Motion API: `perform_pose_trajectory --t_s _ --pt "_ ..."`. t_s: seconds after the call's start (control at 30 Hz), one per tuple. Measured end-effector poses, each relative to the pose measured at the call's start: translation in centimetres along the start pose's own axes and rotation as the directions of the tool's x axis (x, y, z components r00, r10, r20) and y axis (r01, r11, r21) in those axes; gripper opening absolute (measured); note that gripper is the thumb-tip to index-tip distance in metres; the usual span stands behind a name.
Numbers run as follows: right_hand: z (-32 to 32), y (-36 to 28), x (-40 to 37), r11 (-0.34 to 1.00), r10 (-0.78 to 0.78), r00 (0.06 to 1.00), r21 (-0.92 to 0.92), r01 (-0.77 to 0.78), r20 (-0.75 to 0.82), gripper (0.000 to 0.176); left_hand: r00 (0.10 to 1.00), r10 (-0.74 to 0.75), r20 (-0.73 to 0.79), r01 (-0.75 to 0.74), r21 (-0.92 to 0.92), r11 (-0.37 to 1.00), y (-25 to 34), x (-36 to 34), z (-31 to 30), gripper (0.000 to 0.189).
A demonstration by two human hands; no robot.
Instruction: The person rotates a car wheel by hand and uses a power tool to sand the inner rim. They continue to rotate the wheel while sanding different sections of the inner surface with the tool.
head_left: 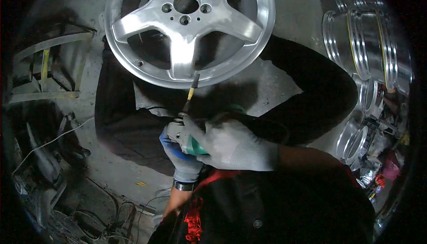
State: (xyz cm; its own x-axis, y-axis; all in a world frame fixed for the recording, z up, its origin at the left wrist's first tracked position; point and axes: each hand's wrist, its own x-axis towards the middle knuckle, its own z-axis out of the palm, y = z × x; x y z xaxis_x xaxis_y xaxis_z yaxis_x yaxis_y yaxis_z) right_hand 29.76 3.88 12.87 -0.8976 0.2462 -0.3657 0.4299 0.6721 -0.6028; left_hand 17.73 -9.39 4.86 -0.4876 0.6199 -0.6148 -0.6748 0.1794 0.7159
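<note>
A polished five-spoke alloy wheel rim (183, 44) lies between my bent legs. Both gloved hands are wrapped around a die grinder (195, 147) with a green body and grey front. My left hand (181, 157), in a grey glove with blue on it, closes around the front part from below. From the right, my right hand (233, 144) in a whitish glove grips the body, hiding much of it. The grinder's long shaft has a yellow band (191, 94), and its dark tip (195, 80) is right at the rim's near lip, below the lower spoke.
Several shiny wheel rims (356, 44) stand along the right side, with mixed clutter (391, 159) below them. A metal frame (49, 66) sits at the left. Cables (115, 204) run over the floor at lower left. My dark-trousered legs (320, 93) flank the wheel.
</note>
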Motion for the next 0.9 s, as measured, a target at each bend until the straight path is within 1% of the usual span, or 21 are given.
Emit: perform_pose_trajectory --t_s 0.03,0.1,0.13,0.17,0.2,0.23,0.27,0.3,0.33,0.4,0.47,0.53,0.6,0.63,0.7,0.73,0.77,0.8,0.83,0.9 --pt "0.1 0.0 0.1 1.0 -0.017 1.0 0.024 0.017 0.009 0.086 1.0 0.002 0.001 -0.002 0.001 1.0 0.4 0.0 0.2 0.037" --pt "0.2 -0.2 0.5 0.998 -0.032 0.999 0.049 0.032 0.015 0.086 0.989 -0.132 -0.067 0.106 -0.308 0.945 1.4 -0.2 0.9 0.034" --pt "0.2 -0.4 0.8 0.999 0.0 0.999 0.044 -0.002 0.039 0.086 0.989 -0.13 -0.064 0.104 -0.304 0.947 1.0 0.2 0.0 0.034" --pt "0.2 -0.5 1.0 0.999 0.033 0.997 0.036 -0.035 0.064 0.087 0.994 -0.076 0.079 0.101 -0.395 0.913 0.0 0.9 -1.8 0.033" --pt "0.0 -0.6 0.9 0.999 0.035 0.998 0.038 -0.037 0.059 0.087 0.976 -0.008 0.216 0.114 -0.481 0.869 0.2 1.3 -2.1 0.034" --pt "-0.3 -0.7 0.8 0.997 0.038 0.999 0.063 -0.04 0.03 0.087 0.976 -0.01 0.22 0.116 -0.476 0.872 0.3 1.3 -2.3 0.034" --pt "-0.4 -0.7 0.8 0.995 0.041 0.999 0.089 -0.041 0.0 0.088 0.978 -0.047 0.201 0.132 -0.439 0.889 0.5 1.4 -2.5 0.036" --pt "-0.4 -0.7 0.7 0.995 0.043 0.999 0.093 -0.042 -0.005 0.088 0.98 -0.082 0.179 0.149 -0.401 0.904 0.9 1.5 -2.2 0.039" --pt "-0.3 -0.7 0.7 0.995 0.047 0.998 0.087 -0.044 -0.035 0.088 0.98 -0.084 0.181 0.151 -0.394 0.907 1.0 1.6 -2.0 0.039" --pt "-0.3 -0.8 0.7 0.995 0.057 0.996 0.09 -0.051 -0.067 0.088 0.992 -0.128 -0.024 0.111 -0.346 0.932 1.0 1.7 -1.5 0.032" --pt "-0.8 -0.8 0.8 0.996 0.073 0.997 0.059 -0.072 -0.016 0.082 0.989 -0.145 -0.031 0.125 -0.342 0.931 1.1 1.6 -1.3 0.032" --pt "-0.6 -0.6 0.6 0.997 0.052 0.998 0.065 -0.05 -0.039 0.082 0.986 -0.162 -0.041 0.138 -0.343 0.929 1.2 1.4 -1.1 0.032" --pt "-0.5 -0.3 0.2 0.997 0.029 0.998 0.067 -0.025 -0.06 0.082 0.988 -0.14 0.057 0.151 -0.361 0.92 1.1 0.9 -0.6 0.032" --pt "-0.5 -0.1 -0.1 0.997 0.011 0.998 0.071 -0.007 -0.062 0.082 0.988 -0.141 0.057 0.152 -0.362 0.92 0.8 0.6 -0.3 0.032" --pt "-0.2 0.2 -0.5 0.997 -0.005 0.998 0.074 0.009 -0.064 0.081 1.0 -0.007 -0.003 0.007 -0.078 0.997 0.2 -0.1 0.1 0.034" --pt "0.1 0.3 -0.6 0.998 0.001 0.998 0.066 0.003 -0.061 0.084 1.0 -0.009 -0.003 0.009 -0.079 0.997 0.3 -0.3 0.2 0.034" --pt "0.3 0.3 -0.7 0.998 0.006 0.998 0.055 -0.003 -0.059 0.087 0.995 -0.101 -0.025 0.093 -0.23 0.969 0.4 -0.4 0.4 0.034" --pt "0.1 0.4 -0.7 0.999 0.006 0.998 0.054 -0.002 -0.058 0.087 0.981 -0.193 -0.033 0.167 -0.377 0.911 0.4 -0.4 0.5 0.035" --pt "-0.1 0.3 -0.7 0.998 -0.001 0.998 0.055 0.004 -0.057 0.088 0.981 -0.193 -0.035 0.166 -0.377 0.911 0.2 -0.3 0.3 0.035" --pt "-0.3 0.2 -0.4 0.998 -0.014 0.998 0.061 0.017 -0.057 0.088 0.991 -0.111 -0.073 0.087 -0.271 0.959 -0.1 0.2 -0.8 0.037"
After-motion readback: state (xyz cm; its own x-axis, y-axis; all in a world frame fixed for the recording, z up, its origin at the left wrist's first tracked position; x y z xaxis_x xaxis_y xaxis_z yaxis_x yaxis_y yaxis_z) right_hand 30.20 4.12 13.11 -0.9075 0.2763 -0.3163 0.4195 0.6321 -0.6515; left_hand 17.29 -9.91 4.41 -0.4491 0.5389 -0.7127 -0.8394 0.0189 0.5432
